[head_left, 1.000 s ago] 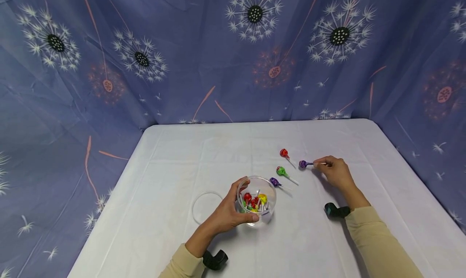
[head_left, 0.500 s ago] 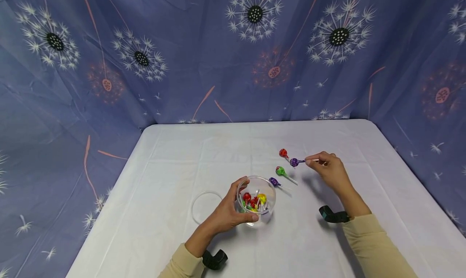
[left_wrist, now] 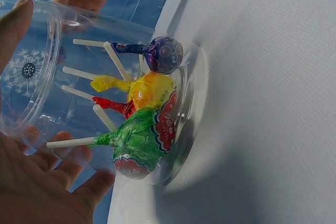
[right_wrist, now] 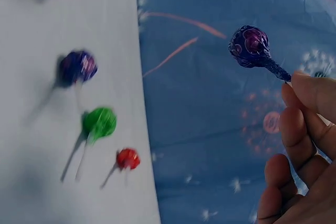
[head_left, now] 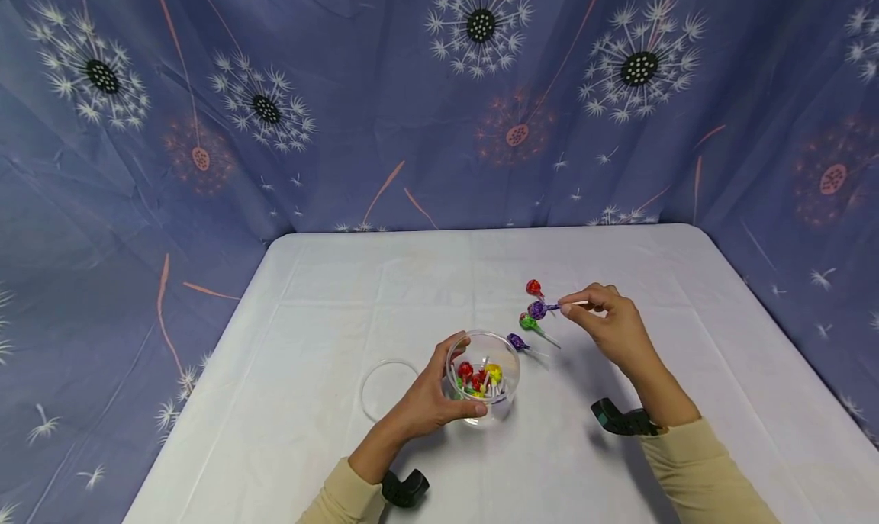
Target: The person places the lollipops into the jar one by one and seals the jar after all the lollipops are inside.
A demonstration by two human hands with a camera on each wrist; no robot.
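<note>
- Head view: a purple lollipop [head_left: 536, 310] is hanging above the table [head_left: 357, 295], its wrapped head pointing left and its long axis running almost level from side to side, stick end to the right.
- The right hand [head_left: 610, 322] is pinching that stick between thumb and forefinger, close below the wrapper's twist; the lollipop's head is jutting out past the fingertips toward the left hand's side.
- The left hand [head_left: 434, 397] is gripping a clear jar [head_left: 510, 356], fingers and thumb spreading around its wall; the held lollipop is standing beyond the jar and to its right, well apart from the left hand.
- Inside the jar, wrapped lollipops [left_wrist: 149, 90] in purple, yellow, red and green are lying with heads near the base, several sticks pointing toward the open mouth.
- Three more are lying on the table between jar and right hand: a red lollipop [head_left: 533, 287] farthest off, a green lollipop [head_left: 527, 323] partly behind the held one, and a second purple lollipop [head_left: 516, 342] just beside the jar, their heads pointing leftward and away, sticks slanting back to the right.
- A clear ring-shaped piece [head_left: 362, 393] is lying left of the jar, near the left hand.
</note>
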